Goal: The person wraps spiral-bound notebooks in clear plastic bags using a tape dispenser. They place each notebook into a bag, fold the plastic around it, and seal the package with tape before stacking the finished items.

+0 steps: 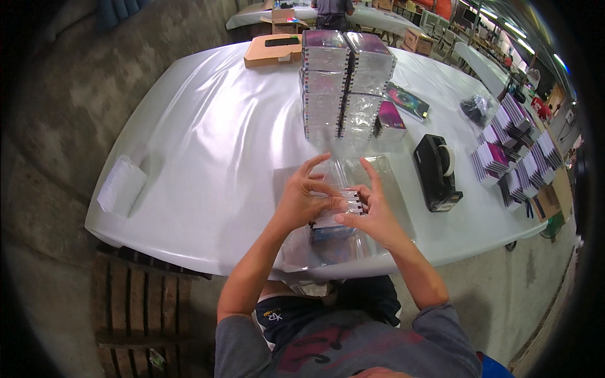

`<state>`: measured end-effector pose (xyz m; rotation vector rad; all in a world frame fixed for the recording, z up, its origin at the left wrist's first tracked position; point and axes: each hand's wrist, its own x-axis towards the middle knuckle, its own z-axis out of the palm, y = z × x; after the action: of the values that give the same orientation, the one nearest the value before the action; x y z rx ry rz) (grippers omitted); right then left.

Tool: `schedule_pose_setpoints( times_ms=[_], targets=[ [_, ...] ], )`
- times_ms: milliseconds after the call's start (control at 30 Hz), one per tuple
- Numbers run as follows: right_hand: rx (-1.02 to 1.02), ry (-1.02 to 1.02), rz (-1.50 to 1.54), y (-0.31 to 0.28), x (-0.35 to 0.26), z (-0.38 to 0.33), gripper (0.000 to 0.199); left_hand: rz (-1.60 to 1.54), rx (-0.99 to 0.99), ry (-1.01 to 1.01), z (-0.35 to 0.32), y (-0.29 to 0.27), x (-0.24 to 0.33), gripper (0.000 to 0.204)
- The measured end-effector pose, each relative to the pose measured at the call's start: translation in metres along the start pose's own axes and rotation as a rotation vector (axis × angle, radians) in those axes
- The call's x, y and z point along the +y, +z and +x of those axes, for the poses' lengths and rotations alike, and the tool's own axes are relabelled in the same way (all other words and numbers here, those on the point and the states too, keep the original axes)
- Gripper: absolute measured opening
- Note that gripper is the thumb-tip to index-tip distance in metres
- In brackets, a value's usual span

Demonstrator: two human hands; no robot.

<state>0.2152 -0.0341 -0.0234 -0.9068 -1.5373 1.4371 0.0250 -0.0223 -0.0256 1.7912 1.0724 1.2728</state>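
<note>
Near the table's front edge, a small bundle of thin, white-edged packs (336, 217) with dark notches along its side sits between my two hands. Clear plastic film (378, 246) lies spread under and around it. My left hand (309, 196) is closed at the bundle's top left, thumb and fingers pinched together over the film. On the right side, my right hand (376, 211) grips the bundle between thumb and bent fingers, with its index finger raised. The fingers partly hide the bundle's top and the film they touch.
Tall wrapped stacks (324, 88) stand ahead of my hands. A black tape dispenser (435, 173) is at right, beyond it piles of loose packs (513, 154). A cardboard box (271, 53) with a phone sits far back; white sheets (123, 187) lie left. Another person (331, 12) stands behind.
</note>
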Motion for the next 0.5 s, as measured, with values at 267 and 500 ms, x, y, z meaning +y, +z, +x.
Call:
schedule_pose_setpoints(
  times_ms=[267,500],
  targets=[
    [-0.023,0.026,0.065,-0.005,0.003,0.021,0.100,-0.235,0.070,-0.251,-0.010,-0.005,0.007,0.034],
    [-0.055,0.064,0.037,-0.005,-0.008,0.024,0.074,-0.239,-0.027,-0.463,-0.025,-0.012,-0.001,0.027]
  ],
)
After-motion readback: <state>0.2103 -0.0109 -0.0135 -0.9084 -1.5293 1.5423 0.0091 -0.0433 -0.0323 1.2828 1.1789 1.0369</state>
